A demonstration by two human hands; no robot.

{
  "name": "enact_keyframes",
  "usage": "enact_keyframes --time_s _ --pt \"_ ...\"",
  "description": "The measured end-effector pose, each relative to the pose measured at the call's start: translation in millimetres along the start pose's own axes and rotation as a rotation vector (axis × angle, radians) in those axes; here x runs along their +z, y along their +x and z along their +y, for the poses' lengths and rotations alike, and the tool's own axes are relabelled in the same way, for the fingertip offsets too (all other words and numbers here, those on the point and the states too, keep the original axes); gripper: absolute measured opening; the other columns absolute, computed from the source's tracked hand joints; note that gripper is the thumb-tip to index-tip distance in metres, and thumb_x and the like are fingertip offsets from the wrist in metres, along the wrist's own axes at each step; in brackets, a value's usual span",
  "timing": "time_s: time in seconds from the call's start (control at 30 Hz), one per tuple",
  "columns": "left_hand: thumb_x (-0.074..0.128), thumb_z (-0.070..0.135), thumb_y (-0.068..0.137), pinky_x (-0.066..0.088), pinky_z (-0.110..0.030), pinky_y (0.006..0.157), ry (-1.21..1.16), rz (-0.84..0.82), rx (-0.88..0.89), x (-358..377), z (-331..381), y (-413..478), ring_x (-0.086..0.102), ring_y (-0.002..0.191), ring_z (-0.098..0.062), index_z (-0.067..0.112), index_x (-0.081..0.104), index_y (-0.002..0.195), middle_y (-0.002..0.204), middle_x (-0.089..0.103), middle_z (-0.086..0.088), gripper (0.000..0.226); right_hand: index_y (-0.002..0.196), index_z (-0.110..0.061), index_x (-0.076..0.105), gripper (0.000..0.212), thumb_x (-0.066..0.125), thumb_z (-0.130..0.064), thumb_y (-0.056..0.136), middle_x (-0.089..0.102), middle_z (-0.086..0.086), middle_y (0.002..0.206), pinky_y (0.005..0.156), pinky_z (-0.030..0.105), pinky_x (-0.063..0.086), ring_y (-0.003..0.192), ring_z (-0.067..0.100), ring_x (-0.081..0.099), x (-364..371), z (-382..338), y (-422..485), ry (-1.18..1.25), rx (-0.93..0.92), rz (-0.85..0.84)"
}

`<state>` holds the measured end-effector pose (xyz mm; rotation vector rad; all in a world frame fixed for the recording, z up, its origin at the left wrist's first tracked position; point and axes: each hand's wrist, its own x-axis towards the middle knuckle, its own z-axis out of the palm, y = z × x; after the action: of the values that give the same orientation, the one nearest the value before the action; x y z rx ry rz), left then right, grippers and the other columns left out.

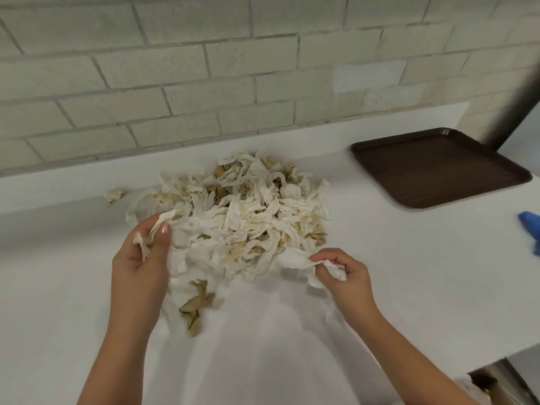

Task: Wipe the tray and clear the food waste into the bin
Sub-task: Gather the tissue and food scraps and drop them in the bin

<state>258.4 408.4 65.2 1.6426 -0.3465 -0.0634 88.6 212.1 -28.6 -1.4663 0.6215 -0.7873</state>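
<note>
Lying alone at the far left of the white counter (409, 282), a small crumpled scrap (114, 196) sits apart from the rest, close under the pale brick wall (204, 68). Next comes the left hand (143, 258), its fingers and thumb curled round the left edge of the heap of napkins (248, 211), gripping a bunch of white paper. The heap spreads across the middle of the counter: twisted white paper napkins, many stained yellow-brown, loosely piled and touching both hands. At its near edge, just right of the left wrist, a brown soiled wad (195, 305) trails out onto the counter. On the heap's right side the right hand (344, 273) pinches a white napkin between thumb and curled fingers; a bit of red print shows at the fingertips. Farther right and back, well apart from the heap, the brown tray (438, 168) lies flat on the counter near the wall, its ribbed surface showing. A blue cloth (530, 226) lies at the right edge, cut off by the frame. In the bottom right corner a metal-rimmed opening (491, 378) is partly in view; whether it is the bin I cannot tell.
</note>
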Motion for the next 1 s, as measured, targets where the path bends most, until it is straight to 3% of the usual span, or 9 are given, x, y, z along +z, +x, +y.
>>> enact_keyframes --time_s 0.07,0.13,0.27,0.43,0.6,0.73,0.87,0.93,1.0 --pt "0.056 0.029 0.093 0.048 -0.03 0.087 -0.122 -0.014 -0.051 8.8 5.1 4.0 0.064 0.099 -0.011 0.038 0.066 0.098 0.102 0.069 0.006 0.015 0.078 -0.01 0.073 0.018 0.064 0.006 0.078 0.073 -0.005 0.102 0.083 0.018 0.051 0.103 0.008 0.065 -5.3 -12.4 2.5 0.081 0.064 0.05" --pt "0.056 0.028 0.093 0.05 -0.03 0.083 -0.204 -0.051 -0.084 23.9 11.3 6.7 0.065 0.097 -0.012 0.036 0.067 0.096 0.096 0.07 0.008 0.014 0.084 -0.005 0.071 0.016 0.059 0.005 0.082 0.073 0.001 0.103 0.087 0.027 0.051 0.103 0.013 0.066 -9.8 -23.9 1.1 0.129 0.11 0.111" --pt "0.056 0.031 0.093 0.054 -0.021 0.06 -0.344 -0.181 -0.207 64.8 24.1 -2.3 0.068 0.082 -0.009 0.033 0.067 0.094 0.085 0.072 0.01 0.011 0.082 -0.014 0.071 0.018 0.056 -0.007 0.074 0.068 0.006 0.072 0.061 0.028 0.049 0.064 0.018 0.062 -26.6 -42.7 -11.6 0.235 0.177 0.271" --pt "0.061 0.045 0.084 0.047 -0.017 0.048 -0.389 -0.369 -0.333 127.7 36.2 -46.5 0.063 0.061 -0.007 0.021 0.065 0.088 0.07 0.067 0.007 0.025 0.07 -0.017 0.063 0.016 0.052 -0.008 0.077 0.059 0.01 0.059 0.054 0.032 0.04 0.056 0.028 0.054 -79.5 -57.6 -38.5 0.309 0.229 0.348" --pt "0.071 0.034 0.078 0.051 -0.028 0.075 -0.413 -0.572 -0.476 214.1 33.6 -120.6 0.07 0.076 -0.005 0.022 0.07 0.078 0.077 0.073 0.009 0.012 0.071 -0.02 0.063 0.029 0.044 -0.004 0.086 0.065 0.005 0.067 0.054 0.028 0.047 0.063 0.021 0.061 -173.5 -53.0 -67.9 0.354 0.261 0.488" --pt "0.073 0.03 0.074 0.05 -0.028 0.068 -0.357 -0.77 -0.645 297.9 25.7 -192.8 0.066 0.072 -0.016 0.013 0.067 0.078 0.078 0.067 -0.004 0.018 0.059 -0.028 0.063 0.039 0.044 -0.009 0.087 0.059 0.0 0.063 0.058 0.029 0.044 0.057 0.013 0.059 -270.5 -31.6 -87.5 0.486 0.35 0.541" --pt "0.072 0.023 0.078 0.052 -0.03 0.067 -0.285 -0.862 -0.729 389.3 15.3 -274.9 0.061 0.051 -0.013 0.011 0.064 0.073 0.059 0.063 -0.002 0.015 0.094 -0.022 0.067 0.026 0.043 -0.01 0.093 0.068 0.0 0.078 0.058 0.029 0.05 0.066 0.014 0.064 -382.0 -10.3 -106.8 0.38 0.392 0.592" --pt "0.074 0.021 0.077 0.054 -0.031 0.069 -0.23 -0.924 -0.77 431.4 7.7 -312.5 0.063 0.056 -0.016 0.008 0.066 0.08 0.066 0.066 -0.007 0.016 0.094 -0.014 0.065 0.022 0.044 -0.01 0.092 0.064 0.007 0.081 0.063 0.032 0.048 0.069 0.02 0.06 -430.0 5.2 -109.9 0.41 0.432 0.613" --pt "0.071 0.016 0.081 0.05 -0.022 0.052 -0.182 -0.977 -0.801 468.8 -3.1 -342.9 0.06 0.05 -0.013 0.004 0.066 0.089 0.063 0.065 -0.007 0.015 0.088 -0.009 0.064 0.018 0.046 -0.009 0.089 0.06 0.011 0.074 0.062 0.032 0.046 0.065 0.023 0.058 -473.3 25.0 -109.1 0.489 0.496 0.643"
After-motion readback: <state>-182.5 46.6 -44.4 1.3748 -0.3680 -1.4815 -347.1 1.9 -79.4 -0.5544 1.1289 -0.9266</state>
